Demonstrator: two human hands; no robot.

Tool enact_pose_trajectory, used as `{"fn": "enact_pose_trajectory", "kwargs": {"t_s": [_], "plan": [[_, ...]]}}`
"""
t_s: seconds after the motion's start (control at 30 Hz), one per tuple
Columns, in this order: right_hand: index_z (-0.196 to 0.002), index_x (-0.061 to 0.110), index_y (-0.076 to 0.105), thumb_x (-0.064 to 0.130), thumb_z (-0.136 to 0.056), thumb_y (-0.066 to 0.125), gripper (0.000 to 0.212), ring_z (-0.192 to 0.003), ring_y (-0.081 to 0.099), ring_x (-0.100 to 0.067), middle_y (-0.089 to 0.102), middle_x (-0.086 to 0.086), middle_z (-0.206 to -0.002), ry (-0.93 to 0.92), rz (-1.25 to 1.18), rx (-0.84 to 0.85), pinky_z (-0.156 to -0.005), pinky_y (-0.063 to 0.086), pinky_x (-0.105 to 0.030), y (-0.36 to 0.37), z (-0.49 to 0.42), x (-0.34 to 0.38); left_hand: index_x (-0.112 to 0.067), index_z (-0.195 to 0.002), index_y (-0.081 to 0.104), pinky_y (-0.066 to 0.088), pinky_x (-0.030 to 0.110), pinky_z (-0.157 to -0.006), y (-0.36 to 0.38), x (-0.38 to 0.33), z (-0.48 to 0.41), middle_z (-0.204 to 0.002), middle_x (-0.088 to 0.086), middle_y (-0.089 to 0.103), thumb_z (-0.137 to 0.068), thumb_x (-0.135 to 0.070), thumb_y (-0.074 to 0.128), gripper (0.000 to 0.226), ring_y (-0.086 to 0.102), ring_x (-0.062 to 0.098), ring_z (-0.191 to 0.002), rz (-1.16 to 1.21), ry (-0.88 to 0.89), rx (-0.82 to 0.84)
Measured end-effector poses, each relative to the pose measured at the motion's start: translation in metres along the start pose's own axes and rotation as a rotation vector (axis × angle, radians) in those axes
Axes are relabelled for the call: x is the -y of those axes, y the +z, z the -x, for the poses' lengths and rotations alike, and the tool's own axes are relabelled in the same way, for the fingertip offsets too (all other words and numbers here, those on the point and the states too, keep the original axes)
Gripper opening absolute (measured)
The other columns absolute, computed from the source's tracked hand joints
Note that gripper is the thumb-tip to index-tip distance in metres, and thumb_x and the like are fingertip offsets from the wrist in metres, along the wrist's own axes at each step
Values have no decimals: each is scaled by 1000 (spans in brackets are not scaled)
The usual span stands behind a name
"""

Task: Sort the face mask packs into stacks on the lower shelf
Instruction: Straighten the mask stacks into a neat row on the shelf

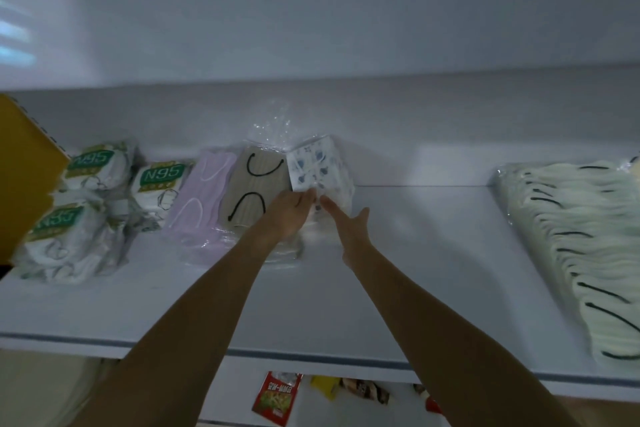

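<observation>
A white pack with blue print (317, 166) stands tilted near the back of the white shelf (415, 253). My left hand (289, 213) touches its lower edge with fingers extended. My right hand (346, 222) reaches toward the same pack with straight fingers and the thumb spread; it holds nothing. Left of it lie a beige pack with black ear loops (254, 189) and a lilac pack (202, 198). Further left sit three N95 packs (157, 189).
A large bag of pale green masks with black loops (575, 243) fills the shelf's right end. A yellow box (24, 177) stands at the far left. Below the shelf's front edge lie a red packet (275, 399) and other small packets.
</observation>
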State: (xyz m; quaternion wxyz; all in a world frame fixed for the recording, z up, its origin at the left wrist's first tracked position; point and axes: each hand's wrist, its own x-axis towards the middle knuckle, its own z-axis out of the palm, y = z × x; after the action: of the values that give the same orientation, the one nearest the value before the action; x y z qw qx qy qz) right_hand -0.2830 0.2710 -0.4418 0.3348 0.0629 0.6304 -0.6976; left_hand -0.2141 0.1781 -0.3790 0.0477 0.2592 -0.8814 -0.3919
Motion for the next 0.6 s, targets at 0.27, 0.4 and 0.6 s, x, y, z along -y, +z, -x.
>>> {"fn": "enact_pose_trajectory", "kwargs": {"t_s": [0.27, 0.4, 0.6], "plan": [[-148, 26, -14, 27, -73, 79, 120, -123, 48, -28, 44, -10, -141, -153, 57, 9, -104, 40, -47, -18, -3, 1, 0, -87, 64, 38, 14, -56, 16, -3, 2, -78, 8, 60, -101, -29, 37, 42, 53, 11, -65, 110, 76, -16], [-148, 23, -14, 26, -72, 80, 121, -112, 57, -25, 56, -8, -128, -239, 316, 20, -95, 43, -33, -69, -1, 26, -15, -127, 54, 43, 25, -75, 35, -14, 3, -104, 9, 61, -98, -31, 44, 34, 59, 23, -95, 69, 80, 52], [-148, 27, -14, 26, -69, 82, 124, -120, 50, -25, 47, -10, -139, -287, 613, 72, -98, 40, -33, -111, -1, 64, -37, -143, -14, 25, 47, -109, 41, -13, -19, -153, 23, -3, -53, -73, 70, 128, 13, 39, -140, -239, 131, -197]]}}
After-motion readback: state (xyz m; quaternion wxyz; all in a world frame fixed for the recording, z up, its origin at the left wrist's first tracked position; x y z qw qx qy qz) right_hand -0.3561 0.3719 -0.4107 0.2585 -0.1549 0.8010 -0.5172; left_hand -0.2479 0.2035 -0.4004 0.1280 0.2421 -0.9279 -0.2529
